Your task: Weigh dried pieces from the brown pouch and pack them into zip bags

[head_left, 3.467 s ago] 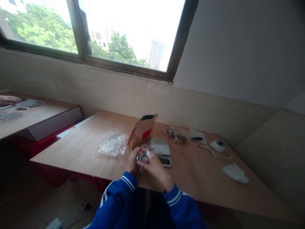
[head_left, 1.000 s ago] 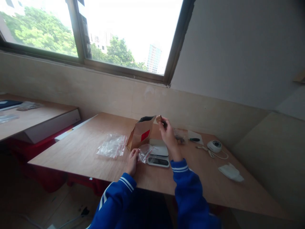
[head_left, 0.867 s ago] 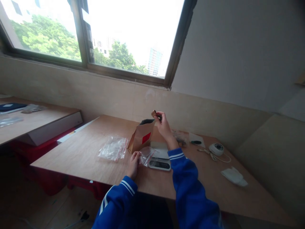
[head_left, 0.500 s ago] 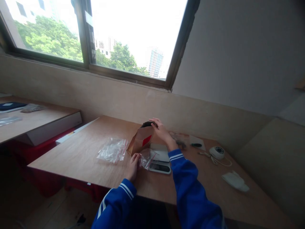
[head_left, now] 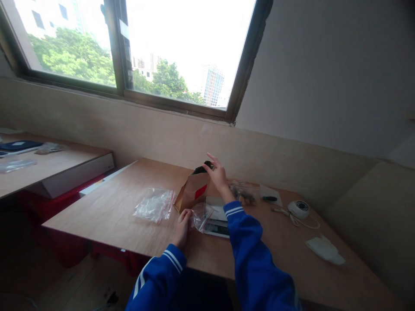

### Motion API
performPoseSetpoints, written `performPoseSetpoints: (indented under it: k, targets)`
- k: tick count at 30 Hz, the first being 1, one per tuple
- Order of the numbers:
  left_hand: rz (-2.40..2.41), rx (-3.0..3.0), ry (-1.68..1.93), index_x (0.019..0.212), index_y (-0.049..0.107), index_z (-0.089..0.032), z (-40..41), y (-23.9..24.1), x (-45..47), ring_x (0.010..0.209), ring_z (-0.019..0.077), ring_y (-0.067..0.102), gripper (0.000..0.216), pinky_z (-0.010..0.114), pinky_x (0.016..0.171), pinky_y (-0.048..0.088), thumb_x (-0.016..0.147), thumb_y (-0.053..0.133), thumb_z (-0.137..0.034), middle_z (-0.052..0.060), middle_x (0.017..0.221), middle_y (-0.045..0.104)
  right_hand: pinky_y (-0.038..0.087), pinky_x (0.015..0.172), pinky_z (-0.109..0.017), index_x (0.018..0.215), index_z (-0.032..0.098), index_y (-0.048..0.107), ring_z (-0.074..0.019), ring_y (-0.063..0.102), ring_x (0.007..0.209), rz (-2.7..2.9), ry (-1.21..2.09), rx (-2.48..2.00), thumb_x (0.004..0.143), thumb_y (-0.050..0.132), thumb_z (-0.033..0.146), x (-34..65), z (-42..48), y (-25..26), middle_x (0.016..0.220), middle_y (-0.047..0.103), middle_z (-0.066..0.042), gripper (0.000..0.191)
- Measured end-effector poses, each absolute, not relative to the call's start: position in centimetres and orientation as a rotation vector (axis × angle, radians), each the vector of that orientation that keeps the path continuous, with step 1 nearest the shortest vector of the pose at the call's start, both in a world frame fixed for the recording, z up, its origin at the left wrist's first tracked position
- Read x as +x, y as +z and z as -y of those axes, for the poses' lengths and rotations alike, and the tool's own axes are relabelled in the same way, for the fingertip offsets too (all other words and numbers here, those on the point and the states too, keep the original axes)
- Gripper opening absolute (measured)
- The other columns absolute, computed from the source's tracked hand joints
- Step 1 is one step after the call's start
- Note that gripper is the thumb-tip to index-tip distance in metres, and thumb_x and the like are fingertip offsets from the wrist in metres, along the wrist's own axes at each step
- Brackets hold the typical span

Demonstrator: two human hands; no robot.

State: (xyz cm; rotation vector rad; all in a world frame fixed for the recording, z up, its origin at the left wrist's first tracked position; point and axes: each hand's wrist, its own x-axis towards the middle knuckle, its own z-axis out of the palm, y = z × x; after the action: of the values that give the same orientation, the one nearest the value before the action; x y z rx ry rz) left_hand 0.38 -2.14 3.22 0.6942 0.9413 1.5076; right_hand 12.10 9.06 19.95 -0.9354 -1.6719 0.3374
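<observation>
My left hand [head_left: 182,224] is closed on the edge of a clear zip bag [head_left: 201,216], low beside a brown paper bag [head_left: 192,192] with a red patch. The paper bag stands tilted, with its dark mouth at the top. Over that mouth is my right hand [head_left: 216,172], its thumb and a finger around a small dark piece [head_left: 208,164] too unclear to name. Behind the clear bag lies a white digital scale [head_left: 216,231] with a dark display, partly covered by the zip bag and my right sleeve.
Left of the paper bag lie several clear zip bags [head_left: 154,205]. At the right are a bag of brown pieces [head_left: 244,194], a dark green-black tool [head_left: 269,198], a white dome camera [head_left: 298,209] with a cable, and a crumpled white item [head_left: 325,249]. Another table [head_left: 81,166] stands at left.
My right hand has lifted slightly off the paper bag's mouth, with the dark piece at its fingertips. My left hand stays on the zip bag. The view has shifted slightly.
</observation>
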Motion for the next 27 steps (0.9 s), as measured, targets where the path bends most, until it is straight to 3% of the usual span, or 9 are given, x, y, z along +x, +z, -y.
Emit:
performPoseSetpoints:
  k: [9,13,15,17,22,27]
  targets:
    - [-0.924,0.689,1.497,0.076,0.051,-0.018,1.9,2.7,0.3,0.041,0.0044,0.03,0.043,0.017,0.038,0.02,0.064,0.072,-0.053,-0.01,0.051,0.036,0.043,0.096,-0.039,0.106,0.016,0.068,-0.023,0.059,0.11,1.598,0.376,-0.891,0.091,0.045,0.044,13.2,-7.5,20.0,0.115,0.069,-0.012,0.039]
    - [-0.905,0.69,1.497,0.076,0.05,-0.018,2.0,2.7,0.3,0.042,0.0043,0.033,0.043,0.016,0.038,0.022,0.065,0.072,-0.053,-0.009,0.053,0.039,0.048,0.075,-0.031,0.098,0.016,0.067,-0.019,0.064,0.087,1.281,0.61,-0.928,0.087,0.048,0.047,15.3,-3.8,17.3,0.098,0.071,-0.01,0.039]
    - [-0.889,0.686,1.491,0.076,0.05,-0.017,2.0,2.9,0.3,0.042,0.0038,0.031,0.043,0.016,0.038,0.021,0.065,0.073,-0.053,-0.01,0.052,0.038,0.046,0.061,-0.027,0.092,0.015,0.067,-0.0169,0.061,0.07,1.115,0.702,-1.005,0.084,0.05,0.053,16.2,-1.0,14.4,0.082,0.07,-0.006,0.042]
    - [-0.866,0.695,1.484,0.077,0.051,-0.017,2.1,3.1,0.2,0.042,0.003,0.03,0.043,0.015,0.037,0.019,0.066,0.073,-0.052,-0.009,0.054,0.038,0.044,0.055,-0.026,0.087,0.016,0.066,-0.0169,0.058,0.065,0.993,0.756,-1.115,0.083,0.049,0.058,16.1,2.2,11.0,0.076,0.067,-0.006,0.046]
    - [-0.863,0.767,1.496,0.088,0.057,-0.018,2.6,3.7,0.0,0.042,0.002,0.031,0.044,0.015,0.036,0.019,0.069,0.071,-0.054,-0.007,0.062,0.046,0.047,0.06,-0.028,0.101,0.022,0.056,-0.0202,0.062,0.082,0.774,0.824,-1.306,0.081,0.055,0.059,11.3,8.0,5.4,0.105,0.065,-0.009,0.042]
    - [-0.898,0.734,1.538,0.089,0.059,-0.019,4.8,4.0,0.0,0.045,0.0024,0.035,0.044,0.014,0.039,0.024,0.068,0.072,-0.055,-0.006,0.064,0.05,0.05,0.059,-0.028,0.11,0.023,0.043,-0.0236,0.065,0.089,0.731,0.98,-1.226,0.068,0.069,0.056,7.6,9.4,5.4,0.115,0.061,-0.013,0.06]
